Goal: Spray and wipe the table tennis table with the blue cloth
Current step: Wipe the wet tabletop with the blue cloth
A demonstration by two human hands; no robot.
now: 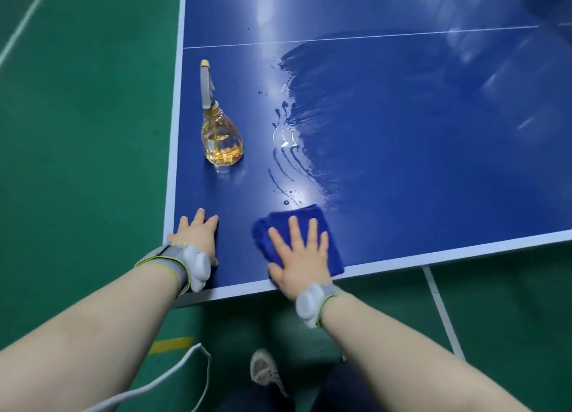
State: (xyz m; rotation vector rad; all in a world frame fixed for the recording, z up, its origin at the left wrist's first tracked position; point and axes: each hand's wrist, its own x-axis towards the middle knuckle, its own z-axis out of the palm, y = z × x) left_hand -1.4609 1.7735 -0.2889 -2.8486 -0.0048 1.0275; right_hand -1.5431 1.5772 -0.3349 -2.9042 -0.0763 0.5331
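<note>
Head view: folded blue cloth (335, 257) lies flat under right hand (298, 266).

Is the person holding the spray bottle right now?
No, the spray bottle stands free on the table; the left hand lies flat and the right hand presses the blue cloth.

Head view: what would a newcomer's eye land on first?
The right hand presses flat on the blue cloth at the near edge of the table. Beyond it, a wet swath darkens the surface. A spray bottle of amber liquid stands upright near the left edge, untouched.
</note>
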